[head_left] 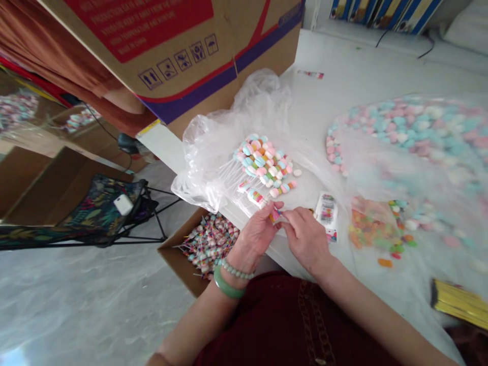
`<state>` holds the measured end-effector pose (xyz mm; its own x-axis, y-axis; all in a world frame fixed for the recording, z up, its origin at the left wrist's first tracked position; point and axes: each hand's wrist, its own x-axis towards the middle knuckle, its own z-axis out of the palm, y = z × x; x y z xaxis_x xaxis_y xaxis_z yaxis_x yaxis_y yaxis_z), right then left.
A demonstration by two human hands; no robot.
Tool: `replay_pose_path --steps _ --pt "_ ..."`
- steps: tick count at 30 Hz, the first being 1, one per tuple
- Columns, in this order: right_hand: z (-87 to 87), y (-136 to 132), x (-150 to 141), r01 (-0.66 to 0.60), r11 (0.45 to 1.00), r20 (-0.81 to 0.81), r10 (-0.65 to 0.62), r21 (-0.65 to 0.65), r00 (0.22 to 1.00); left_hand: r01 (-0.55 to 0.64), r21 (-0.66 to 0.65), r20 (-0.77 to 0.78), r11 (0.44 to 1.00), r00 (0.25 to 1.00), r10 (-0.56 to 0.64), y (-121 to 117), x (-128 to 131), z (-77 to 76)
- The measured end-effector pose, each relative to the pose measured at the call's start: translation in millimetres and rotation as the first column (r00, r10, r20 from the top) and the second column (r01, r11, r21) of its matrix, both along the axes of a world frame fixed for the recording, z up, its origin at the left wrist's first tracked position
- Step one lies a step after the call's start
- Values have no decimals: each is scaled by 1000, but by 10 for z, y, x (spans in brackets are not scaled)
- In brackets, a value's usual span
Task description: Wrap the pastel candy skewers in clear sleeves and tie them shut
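Pink-printed wrapper (275, 216), pinched in narrow grip by both left hand (255, 236) and right hand (308, 240).

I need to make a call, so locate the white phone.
At left in the head view, the white phone lies on the patterned chair, near its black frame.

On the table (362, 63) before us, a carton (208, 76) stands at the far left, with plastic wrap (202, 147) just in front of it. The marshmallow skewers (263, 160) lie beside that wrap, and loose marshmallows (412, 124) lie to the right, partly under plastic. Nearer us, we have gummies (375, 223), then a foil bundle (459, 301) at the right. Below the table's left edge sits an open box (177, 267) (wrapped candies (211, 241) inside); farther left, a phone (124, 205) lies on a folding chair (89, 211).
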<state>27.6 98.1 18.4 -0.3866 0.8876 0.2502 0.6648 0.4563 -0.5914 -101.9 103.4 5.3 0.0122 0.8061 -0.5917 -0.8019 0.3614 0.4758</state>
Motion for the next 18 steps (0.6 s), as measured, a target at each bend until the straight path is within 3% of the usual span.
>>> replay_pose_path --steps 2,4,6,8,9,10,11,12,13,14,15,18 --pt "30 -67 -65 -22 989 164 -2 146 987 -16 -17 18 1000 1000 16 -8 44 19" --pt "18 -87 -135 -9 983 220 -33 185 975 -15 -49 52 999 999 17 -24 108 31" --pt "-15 -52 -172 64 993 136 -77 97 988 15 -71 108 997 994 -8 -53 157 22" --pt "-37 9 -167 113 977 -105 -133 -178 985 79 -57 165 995 984 -69 -95 158 1" --pt "-37 33 -150 78 924 -257 -184 -374 949 115 -29 167 993 980 -108 -121 138 -6" --pt "-30 48 -127 -16 821 -392 -255 -571 884 147 12 143 989 979 -147 -152 104 -9" --pt "-18 50 -99 -150 678 -487 -338 -719 805 178 65 89 982 979 -183 -187 60 -3" --pt "-3 40 -69 -285 528 -536 -415 -800 735 219 118 3 969 975 -221 -225 8 11" --pt "13 19 -39 -380 415 -552 -466 -827 692 272 160 -105 949 961 -258 -265 -48 33" --pt "31 -9 -13 -409 369 -548 -482 -835 684 331 180 -220 926 932 -290 -305 -106 62" --pt "48 -40 8 -369 400 -533 -470 -839 703 382 178 -331 907 891 -311 -341 -160 96" --pt "102 -121 6 -49 703 -464 -415 -710 783 443 94 -586 891 749 -310 -421 -271 195"
